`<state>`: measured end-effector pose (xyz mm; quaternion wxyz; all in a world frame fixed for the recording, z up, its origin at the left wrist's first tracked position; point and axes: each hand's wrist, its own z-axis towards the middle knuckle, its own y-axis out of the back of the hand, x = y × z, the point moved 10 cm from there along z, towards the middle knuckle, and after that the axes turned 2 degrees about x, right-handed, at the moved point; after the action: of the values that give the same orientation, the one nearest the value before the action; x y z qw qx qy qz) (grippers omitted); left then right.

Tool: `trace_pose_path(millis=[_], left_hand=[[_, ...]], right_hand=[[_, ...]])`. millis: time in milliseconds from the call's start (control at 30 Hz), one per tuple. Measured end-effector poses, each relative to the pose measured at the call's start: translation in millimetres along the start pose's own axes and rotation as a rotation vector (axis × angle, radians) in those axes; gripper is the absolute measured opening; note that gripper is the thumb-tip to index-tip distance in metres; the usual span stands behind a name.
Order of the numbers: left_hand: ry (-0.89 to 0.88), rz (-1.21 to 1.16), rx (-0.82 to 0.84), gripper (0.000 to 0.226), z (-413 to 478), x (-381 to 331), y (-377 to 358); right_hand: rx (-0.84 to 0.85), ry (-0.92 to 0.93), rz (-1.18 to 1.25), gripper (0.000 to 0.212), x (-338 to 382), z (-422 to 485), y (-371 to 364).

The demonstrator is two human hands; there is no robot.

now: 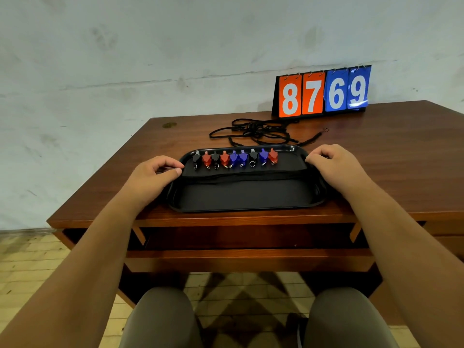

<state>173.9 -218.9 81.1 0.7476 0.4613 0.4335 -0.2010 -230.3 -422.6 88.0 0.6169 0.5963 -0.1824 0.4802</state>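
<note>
Risk first: a tilt or jerk of the shallow black plastic tray (241,210), enough to send the row of small red, blue and black plastic whistles (234,158) sliding out of line or over the low rim. Standing loose in there, with no visible pin or clip.

Left hand (160,172) clenched on the tray's far left corner, thumb pressed along the rim. Right hand (334,162) curled over the tray's far right corner. Grasping at the far end only, so likely to dip at the near edge if lifted unevenly. Sits close to the near edge of the brown wooden table (376,146) too, and could slip off if pulled toward the body. Also worth watching: a snag on the tangled black cord (258,133) lying on the table just behind the tray, apart from it.

Inside the tray: nine whistles side by side along the far wall, each with a metal ring at its near end. From the tray's left: black, red, black, red, blue, blue, black, blue, red. Across the tray's middle, a flat bundle of black cords (241,178) stretched from side to side.

Behind the tray and to its right, an orange and blue flip scoreboard (324,92) reading 8769.
</note>
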Motion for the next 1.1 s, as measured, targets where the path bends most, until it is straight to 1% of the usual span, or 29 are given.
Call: trace_pose_path(millis=[133,333,467,600,700,767,867,933,1000,1100], left_hand=[[-0.009,0.023,-0.045,0.011,1,-9,7],[-0.051,0.068,-0.013,0.012,10,-34,-4],[-0.096,0.192,0.034,0.012,29,-72,-21],[-0.113,0.275,0.122,0.012,61,-96,-51],[-0.162,0.38,0.199,0.014,88,-114,-82],[-0.202,0.445,0.249,0.017,108,-126,-105],[-0.219,0.594,0.347,0.031,139,-128,-140],[-0.217,0.748,0.434,0.041,156,-122,-161],[-0.188,0.86,0.507,0.041,169,-114,-174],[-0.141,0.93,0.554,0.032,182,-107,-180]], right_hand=[[-0.006,-0.026,0.017,0.019,-4,3,0],[-0.005,-0.113,0.112,0.02,-15,9,0],[0.025,-0.182,0.155,0.023,-17,17,3],[-0.023,-0.23,0.223,0.024,-18,36,14],[-0.016,-0.212,0.2,0.023,-24,50,15],[-0.053,-0.219,0.195,0.023,-35,56,16],[-0.159,-0.224,0.289,0.024,-50,62,24],[-0.177,-0.214,0.317,0.024,-54,66,26],[-0.165,-0.203,0.315,0.025,-56,68,26],[-0.152,-0.204,0.316,0.025,-60,72,26]])
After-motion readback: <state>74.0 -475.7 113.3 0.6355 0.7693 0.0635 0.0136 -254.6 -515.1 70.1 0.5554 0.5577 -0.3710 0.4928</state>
